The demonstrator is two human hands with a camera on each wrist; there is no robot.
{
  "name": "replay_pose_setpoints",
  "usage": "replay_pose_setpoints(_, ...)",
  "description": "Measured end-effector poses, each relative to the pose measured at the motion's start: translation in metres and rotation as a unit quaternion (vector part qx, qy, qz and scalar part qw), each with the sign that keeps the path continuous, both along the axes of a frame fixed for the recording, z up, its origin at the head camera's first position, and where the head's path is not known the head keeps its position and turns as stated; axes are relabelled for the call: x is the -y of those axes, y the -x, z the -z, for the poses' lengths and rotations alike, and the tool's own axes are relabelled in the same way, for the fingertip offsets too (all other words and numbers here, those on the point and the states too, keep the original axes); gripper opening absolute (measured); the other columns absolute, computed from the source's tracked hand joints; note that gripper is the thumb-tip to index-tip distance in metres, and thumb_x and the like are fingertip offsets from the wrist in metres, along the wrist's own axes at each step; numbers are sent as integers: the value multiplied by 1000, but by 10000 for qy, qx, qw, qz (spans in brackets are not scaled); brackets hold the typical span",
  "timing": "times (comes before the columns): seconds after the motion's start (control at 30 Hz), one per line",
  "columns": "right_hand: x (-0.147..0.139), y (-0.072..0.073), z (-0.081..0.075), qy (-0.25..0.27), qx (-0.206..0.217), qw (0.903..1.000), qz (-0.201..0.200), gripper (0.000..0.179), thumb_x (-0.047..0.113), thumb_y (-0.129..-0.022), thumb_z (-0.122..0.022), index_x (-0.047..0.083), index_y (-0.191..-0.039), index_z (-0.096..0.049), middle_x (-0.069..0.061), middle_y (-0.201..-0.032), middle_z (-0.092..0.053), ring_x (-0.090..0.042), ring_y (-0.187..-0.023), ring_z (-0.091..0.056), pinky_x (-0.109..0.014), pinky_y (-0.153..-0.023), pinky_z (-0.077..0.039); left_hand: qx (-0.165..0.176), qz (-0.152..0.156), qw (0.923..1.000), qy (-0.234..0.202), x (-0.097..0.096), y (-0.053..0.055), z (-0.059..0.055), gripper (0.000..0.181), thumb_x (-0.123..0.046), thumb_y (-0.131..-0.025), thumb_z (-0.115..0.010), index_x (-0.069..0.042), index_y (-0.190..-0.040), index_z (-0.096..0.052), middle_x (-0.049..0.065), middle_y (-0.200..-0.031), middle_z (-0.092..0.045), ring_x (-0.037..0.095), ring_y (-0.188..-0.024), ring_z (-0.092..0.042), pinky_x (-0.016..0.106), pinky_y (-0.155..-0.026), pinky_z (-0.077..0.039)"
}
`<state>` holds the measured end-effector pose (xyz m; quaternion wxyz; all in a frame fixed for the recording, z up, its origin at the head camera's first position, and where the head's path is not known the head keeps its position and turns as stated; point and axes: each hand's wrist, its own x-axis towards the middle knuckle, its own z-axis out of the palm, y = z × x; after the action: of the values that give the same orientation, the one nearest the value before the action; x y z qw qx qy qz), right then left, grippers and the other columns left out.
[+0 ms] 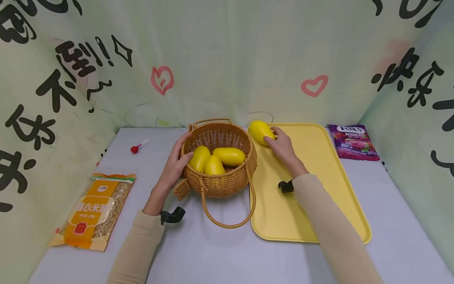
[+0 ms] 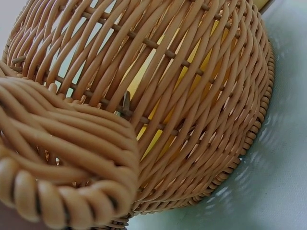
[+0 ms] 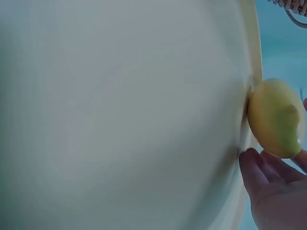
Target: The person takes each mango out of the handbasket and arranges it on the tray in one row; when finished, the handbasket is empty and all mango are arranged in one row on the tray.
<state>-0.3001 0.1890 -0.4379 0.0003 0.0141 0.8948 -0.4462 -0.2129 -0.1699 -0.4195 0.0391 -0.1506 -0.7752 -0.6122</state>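
My left hand (image 1: 173,165) grips the left side of a round wicker basket (image 1: 223,189), its thumb at the rim. Inside the basket lie three yellow mangoes (image 1: 230,157). Over the far left corner of a yellow tray (image 1: 308,213), my right hand (image 1: 283,152) holds another yellow mango (image 1: 260,131) with its fingers around the near end. The right wrist view shows this mango (image 3: 274,115) close by the tray's edge, fingertips at its side. Woven basket wall (image 2: 192,96) fills most of the left wrist view, yellow showing through the gaps.
A bag of rice snacks (image 1: 95,213) lies at the left, with a red lollipop (image 1: 134,149) beyond it. At the back right, a purple candy bag (image 1: 352,142) lies beside the tray. The basket's looped handle (image 1: 230,226) hangs toward the front. A printed curtain (image 1: 234,59) surrounds the table.
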Motion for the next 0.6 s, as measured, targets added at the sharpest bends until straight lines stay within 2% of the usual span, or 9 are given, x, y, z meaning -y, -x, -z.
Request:
replay_pose_setpoints(0.2, -2, 1, -4, 32, -381, 9993, -10, 66, 32, -94, -54, 6, -152, -37, -19, -153, -42, -37, -137, -42, -52, -114, -35, 20, 0, 10000, -35, 0, -1, -1, 58, -24, -100, -49, -28, -155, -31, -6, -163, -25, 18, -151, -23, 54, -121, -24)
replay_pose_setpoints(0.6, 6, -5, -32, -306, -967, 9944, -305, 62, 29, -93, -57, 9, -150, -43, -16, -154, -42, -37, -142, -38, -54, -117, -30, 40, -36, 10000, -22, -1, 0, 0, 59, -21, -99, -48, -28, -155, -31, -4, -163, -25, 18, -152, -22, 54, -121, -24)
